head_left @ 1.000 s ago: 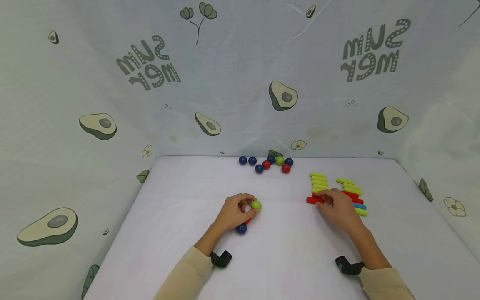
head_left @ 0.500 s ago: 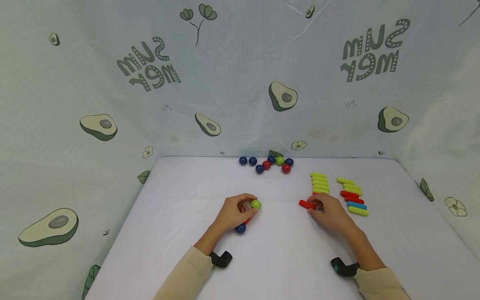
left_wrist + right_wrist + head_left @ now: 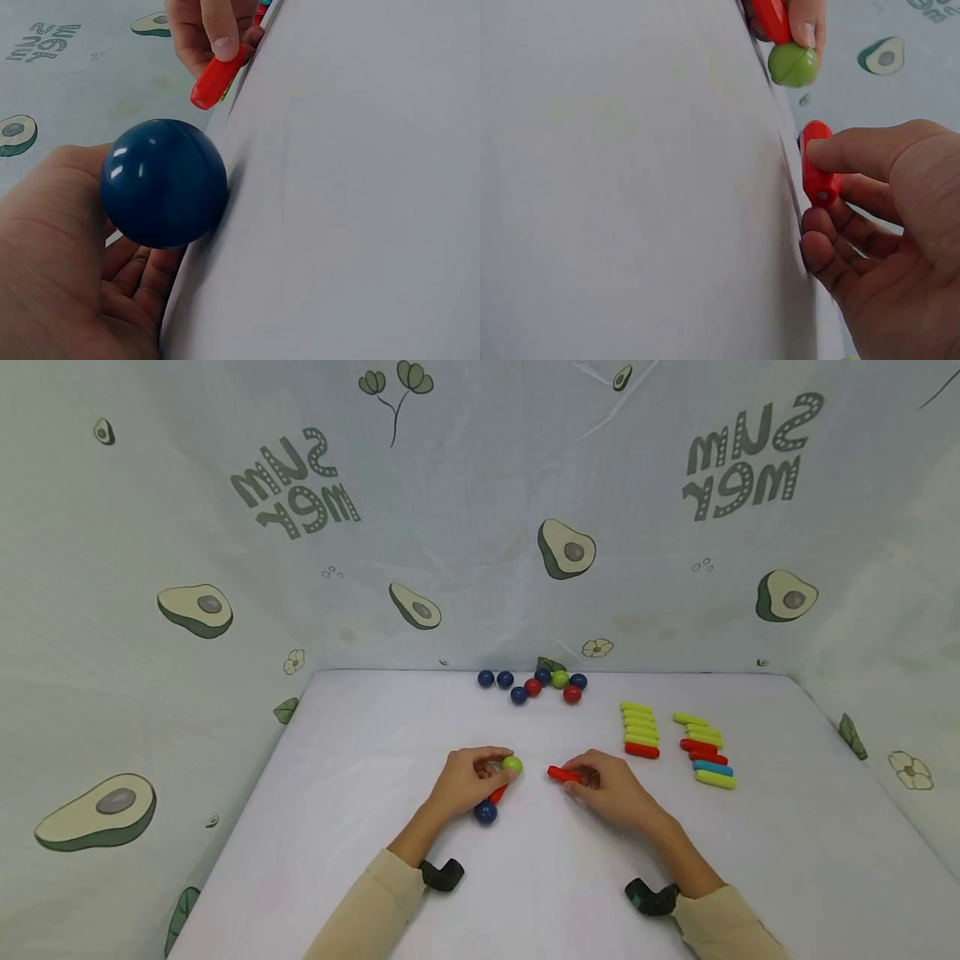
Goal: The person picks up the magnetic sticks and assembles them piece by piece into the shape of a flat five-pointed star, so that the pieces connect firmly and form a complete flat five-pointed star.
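My left hand (image 3: 467, 783) grips a short red stick (image 3: 497, 794) that has a green ball (image 3: 513, 765) at its far end and a blue ball (image 3: 485, 812) at its near end. In the left wrist view that blue ball (image 3: 163, 184) looms large beside the palm. To the right, my right hand (image 3: 611, 789) pinches a second red stick (image 3: 564, 774) between thumb and fingers, its free end pointing at the green ball with a gap between. A small grey spot marks the end of this red stick (image 3: 821, 165) in the right wrist view.
Several blue, red and green balls lie near the table's back edge, including a red ball (image 3: 572, 694). At right, one column of yellow-green sticks (image 3: 640, 724) ends with a red stick (image 3: 642, 750). Beside it another column includes a blue stick (image 3: 712, 768). A printed cloth hangs behind.
My right hand has taken a red stick from the left column and carried it leftward, close to the green ball. The left hand has stayed nearly still with its pieces.
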### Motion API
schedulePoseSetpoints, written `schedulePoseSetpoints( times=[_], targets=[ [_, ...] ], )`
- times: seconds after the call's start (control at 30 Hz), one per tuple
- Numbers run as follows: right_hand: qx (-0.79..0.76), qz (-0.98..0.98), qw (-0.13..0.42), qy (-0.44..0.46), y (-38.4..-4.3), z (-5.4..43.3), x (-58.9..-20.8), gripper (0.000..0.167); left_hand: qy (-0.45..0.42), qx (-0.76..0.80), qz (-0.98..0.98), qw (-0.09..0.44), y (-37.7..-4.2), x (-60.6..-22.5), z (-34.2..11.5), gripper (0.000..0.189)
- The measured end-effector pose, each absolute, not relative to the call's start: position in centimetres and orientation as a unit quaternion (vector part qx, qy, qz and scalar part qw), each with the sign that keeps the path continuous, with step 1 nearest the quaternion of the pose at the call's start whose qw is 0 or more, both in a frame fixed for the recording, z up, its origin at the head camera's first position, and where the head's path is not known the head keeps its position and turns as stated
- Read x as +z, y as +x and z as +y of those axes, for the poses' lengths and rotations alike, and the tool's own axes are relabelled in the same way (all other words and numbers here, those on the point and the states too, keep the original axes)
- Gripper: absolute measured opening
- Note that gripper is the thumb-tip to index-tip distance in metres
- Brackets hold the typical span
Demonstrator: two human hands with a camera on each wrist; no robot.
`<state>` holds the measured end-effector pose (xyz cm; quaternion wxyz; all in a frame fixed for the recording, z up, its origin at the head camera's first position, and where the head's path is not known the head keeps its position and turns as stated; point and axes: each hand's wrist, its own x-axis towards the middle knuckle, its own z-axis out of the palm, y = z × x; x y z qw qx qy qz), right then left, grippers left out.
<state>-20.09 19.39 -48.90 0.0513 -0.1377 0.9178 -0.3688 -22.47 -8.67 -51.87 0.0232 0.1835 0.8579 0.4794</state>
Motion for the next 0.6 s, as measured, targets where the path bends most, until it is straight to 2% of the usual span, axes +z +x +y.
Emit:
schedulePoseSetpoints(
  times=[0.23, 0.6],
  targets=[
    [-0.373, 0.909, 0.060, -0.176, -20.1, 17.2, -49.0, 0.024, 0.187, 0.472, 0.861, 0.023, -22.6, -52.1, -8.6, 0.031],
    [-0.368, 0.913, 0.072, -0.160, -20.0, 15.7, -49.3, 0.025, 0.198, 0.479, 0.855, 0.022, -22.7, -52.1, -8.7, 0.030]
  ],
)
